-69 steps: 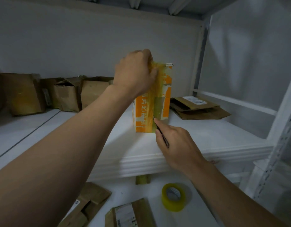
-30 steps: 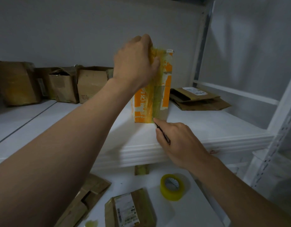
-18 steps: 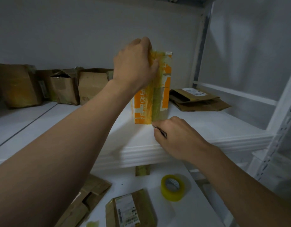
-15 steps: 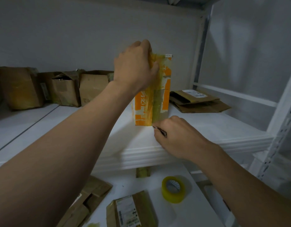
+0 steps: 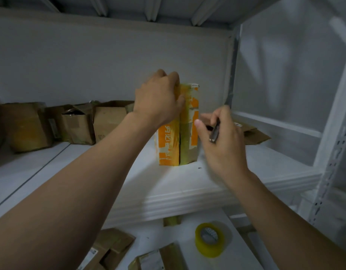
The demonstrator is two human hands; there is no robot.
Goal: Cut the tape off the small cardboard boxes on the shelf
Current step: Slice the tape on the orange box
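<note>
Two hands are up at the white shelf (image 5: pixel 217 172). The left hand (image 5: pixel 158 98) is clamped over the top left corner of the orange box (image 5: pixel 168 145), which stands upright near the front edge of the shelf, roughly in the middle of the view. A strip of yellowish tape (image 5: pixel 185 121) runs down the front of the box from top to bottom, and there's a dark vertical slit along it in the lower half.

The right hand (image 5: pixel 221 141) is just to the right of the box, not touching it as far as I can tell, fingers curled around a small dark cutter (image 5: pixel 215 131) that points up and away from the box. The blade end is blurry, so I can't make out the tip.

Further back on the left sit several brown boxes (image 5: pixel 78 123) in a row against the wall, some with flaps open. A flattened box (image 5: pixel 254 133) lies behind the right hand. Down on the lower shelf there's a yellow tape roll (image 5: pixel 209 240), plus more flattened cardboard (image 5: pixel 110 248) at the bottom left.
</note>
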